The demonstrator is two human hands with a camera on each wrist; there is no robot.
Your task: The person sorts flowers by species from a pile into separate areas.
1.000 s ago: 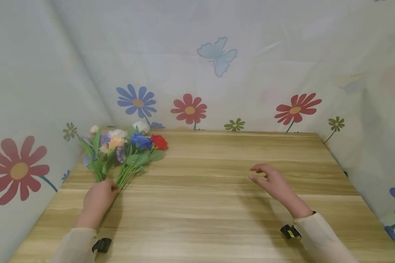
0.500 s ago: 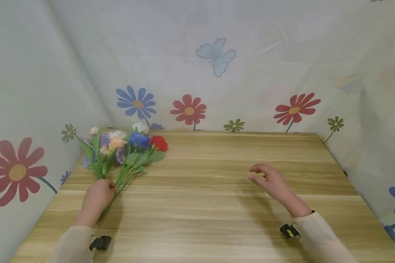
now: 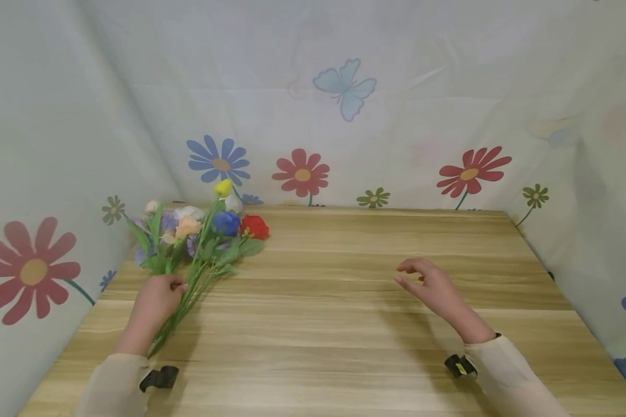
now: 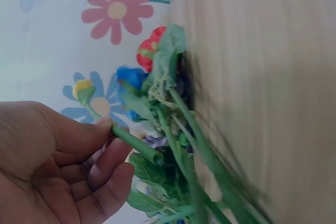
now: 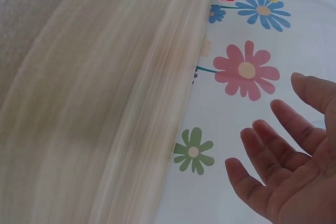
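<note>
Between thumb and fingers, my left hand (image 3: 159,301) pinches the green stem of a yellow tulip (image 3: 222,187), raised above the other flowers. In the left wrist view the stem (image 4: 137,144) passes through the fingertips, its cut end showing. Beneath and beside that hand lie a red rose (image 3: 254,227), a blue rose (image 3: 226,223), a peach flower (image 3: 188,226) and several white and purple ones, their stems running toward the front left. Over the right half of the table hovers my right hand (image 3: 433,289), fingers loosely bent, holding nothing.
The wooden table (image 3: 334,324) reaches back to a white cloth wall (image 3: 407,121) printed with flowers and a butterfly. Cloth also hangs along both sides. Each wrist carries a small black strap piece (image 3: 159,378).
The yellow tulip has come up into view, rising above the pile with my left hand, which moved slightly away from the body. My right hand stays where it was.
</note>
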